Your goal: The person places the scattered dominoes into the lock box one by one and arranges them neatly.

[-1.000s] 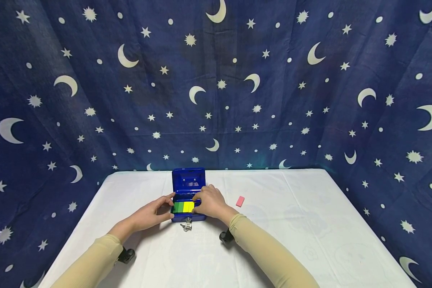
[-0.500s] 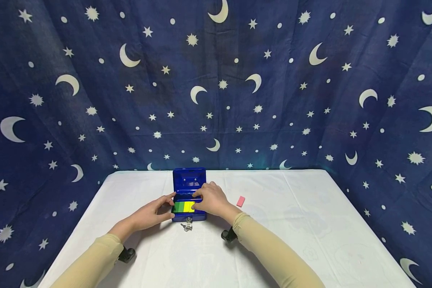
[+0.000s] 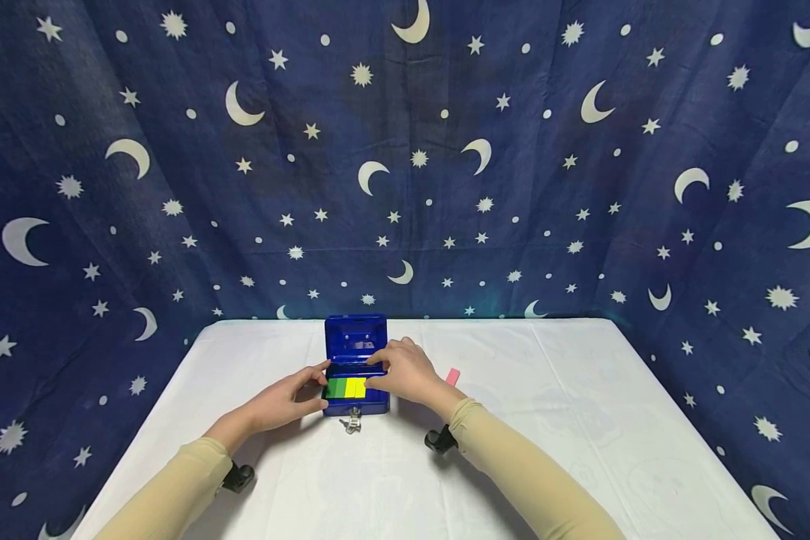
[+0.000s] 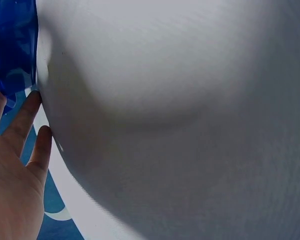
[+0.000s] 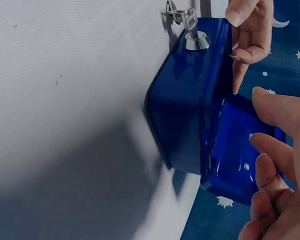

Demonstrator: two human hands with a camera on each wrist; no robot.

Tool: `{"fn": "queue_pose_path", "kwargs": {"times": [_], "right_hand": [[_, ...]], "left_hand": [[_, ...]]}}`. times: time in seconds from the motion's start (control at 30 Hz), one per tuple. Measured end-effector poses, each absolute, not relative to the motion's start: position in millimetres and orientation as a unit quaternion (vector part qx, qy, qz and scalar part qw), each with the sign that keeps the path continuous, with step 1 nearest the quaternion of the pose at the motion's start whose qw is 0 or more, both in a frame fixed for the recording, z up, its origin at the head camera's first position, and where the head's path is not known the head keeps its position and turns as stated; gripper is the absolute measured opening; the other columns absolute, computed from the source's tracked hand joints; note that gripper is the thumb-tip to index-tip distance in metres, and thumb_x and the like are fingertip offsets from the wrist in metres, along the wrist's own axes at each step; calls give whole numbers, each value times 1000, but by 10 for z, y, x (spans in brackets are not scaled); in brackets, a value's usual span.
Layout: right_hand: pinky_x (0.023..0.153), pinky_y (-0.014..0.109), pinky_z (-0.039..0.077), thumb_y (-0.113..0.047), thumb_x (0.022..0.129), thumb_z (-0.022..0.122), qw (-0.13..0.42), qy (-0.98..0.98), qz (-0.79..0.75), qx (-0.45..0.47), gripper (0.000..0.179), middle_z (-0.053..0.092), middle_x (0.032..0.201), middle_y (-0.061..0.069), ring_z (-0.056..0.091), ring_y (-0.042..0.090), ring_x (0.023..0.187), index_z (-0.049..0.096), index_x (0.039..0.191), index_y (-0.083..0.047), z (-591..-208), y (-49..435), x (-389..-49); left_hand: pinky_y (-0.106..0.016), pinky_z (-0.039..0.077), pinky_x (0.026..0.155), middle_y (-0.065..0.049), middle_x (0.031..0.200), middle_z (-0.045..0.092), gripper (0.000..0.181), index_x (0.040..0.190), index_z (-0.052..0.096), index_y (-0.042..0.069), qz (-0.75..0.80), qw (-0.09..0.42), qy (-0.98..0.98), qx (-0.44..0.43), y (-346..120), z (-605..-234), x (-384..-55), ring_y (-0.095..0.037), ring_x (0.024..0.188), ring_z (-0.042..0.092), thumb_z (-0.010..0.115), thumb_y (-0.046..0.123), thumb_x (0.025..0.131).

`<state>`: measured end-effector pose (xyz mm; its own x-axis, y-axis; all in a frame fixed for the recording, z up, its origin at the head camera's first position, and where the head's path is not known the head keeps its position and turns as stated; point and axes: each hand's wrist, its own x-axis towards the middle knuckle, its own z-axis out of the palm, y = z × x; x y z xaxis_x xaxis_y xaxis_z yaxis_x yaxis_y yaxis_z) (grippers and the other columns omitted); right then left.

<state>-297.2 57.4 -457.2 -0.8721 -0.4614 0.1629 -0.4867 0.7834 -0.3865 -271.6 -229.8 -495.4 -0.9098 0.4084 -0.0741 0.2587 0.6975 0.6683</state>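
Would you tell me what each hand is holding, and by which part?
The left hand grips the blue box by its left front corner. The right hand holds nothing, fingers over the box's right edge.

A tabletop point(image 3: 580, 420) covered with a white cloth fills the lower middle of the head view, its cloth faintly creased. Behind the tabletop and down both of its sides hangs a dark blue curtain point(image 3: 513, 150) printed with cream crescent moons, stars and dots, falling in soft folds. The curtain closes off everything beyond the tabletop. Light is even, with soft shadows on the white cloth.
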Motion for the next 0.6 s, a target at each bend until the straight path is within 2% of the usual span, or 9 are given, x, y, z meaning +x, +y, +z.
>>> {"fn": "queue_pose_path", "kwargs": {"times": [0.23, 0.6], "right_hand": [[76, 34, 38, -46, 83, 82, 41, -936, 243, 251, 42, 65, 91, 2, 45, 17, 85, 76, 119, -23, -4560, 744, -2970], [77, 34, 38, -47, 83, 81, 66, -934, 260, 234, 43, 63, 87, 0, 44, 16, 85, 76, 117, -22, -4535, 1019, -2930]], "left_hand": [[-61, 27, 115, 6, 164, 31, 37, 118, 53, 26, 349, 106, 912, 187, -2306, -4963, -2716, -27, 147, 35, 70, 49, 94], [-60, 26, 115, 6, 164, 30, 37, 117, 53, 26, 353, 106, 909, 193, -2303, -4948, -2708, -27, 148, 34, 70, 49, 94]]}}
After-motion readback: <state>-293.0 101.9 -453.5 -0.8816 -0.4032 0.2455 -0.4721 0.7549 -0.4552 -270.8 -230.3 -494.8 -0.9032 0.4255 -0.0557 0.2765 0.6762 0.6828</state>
